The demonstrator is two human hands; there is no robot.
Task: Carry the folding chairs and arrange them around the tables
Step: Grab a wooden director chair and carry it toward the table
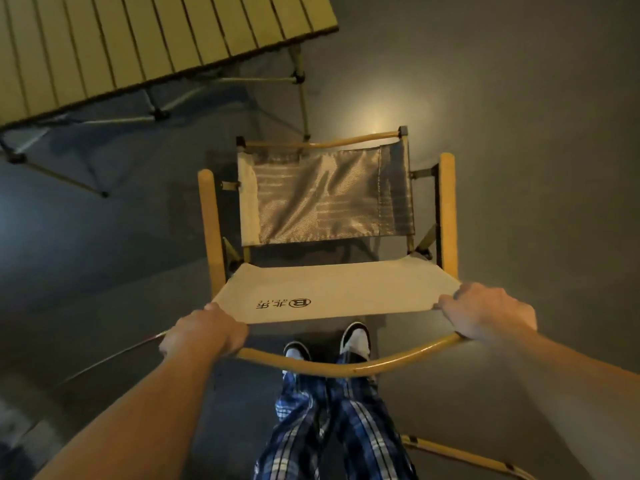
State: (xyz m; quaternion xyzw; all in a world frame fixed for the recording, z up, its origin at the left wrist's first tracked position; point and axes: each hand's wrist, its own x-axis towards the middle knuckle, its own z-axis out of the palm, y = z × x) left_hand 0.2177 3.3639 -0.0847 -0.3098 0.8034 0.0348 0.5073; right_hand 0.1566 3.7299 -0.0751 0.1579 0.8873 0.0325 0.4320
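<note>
- The person is standing behind a folding chair (325,216) and looking down at it from above.
- The left hand (204,332) is gripping the left end of the curved wooden top bar (346,367), with the fingers curled around it.
- The right hand (485,315) is gripping the right end of the same bar, with the fingers wrapped over it just beside the corner of the cloth.
- The pale cloth backrest (332,292), which is carrying a dark printed logo, is stretching between the two hands, on the far side of the bar.
- The seat (329,195) of grey fabric is lying farther away, and the two wooden armrests are running along its left and right sides.
- The chair is unfolded and is sitting in the middle of the scene, near the right corner of the table (138,43).
- The table with a slatted top is standing at the far left, on thin crossing metal legs, and the chair is not touching it.
- The person's two shoes (355,341) and blue checked trousers (332,427) are showing under the bar, on the grey floor (519,98).
- A part of another wooden frame (450,448) is appearing at the near right edge.
</note>
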